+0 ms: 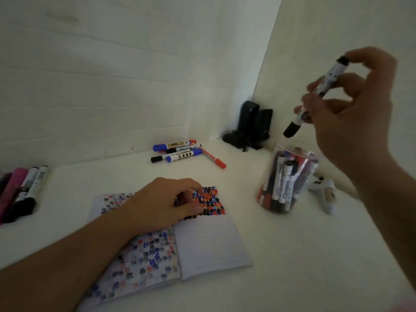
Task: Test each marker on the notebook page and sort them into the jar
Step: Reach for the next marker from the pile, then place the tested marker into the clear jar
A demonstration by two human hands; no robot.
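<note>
Nearest, the left hand [166, 202] rests with loosely curled fingers on the open notebook [198, 242]. Farther right, the right hand [351, 113] pinches a capped black marker [315, 97], cap down, above the marker-filled jar [286, 179].

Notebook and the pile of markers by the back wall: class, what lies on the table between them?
In the head view, only bare white table separates the notebook from the marker pile.
</note>
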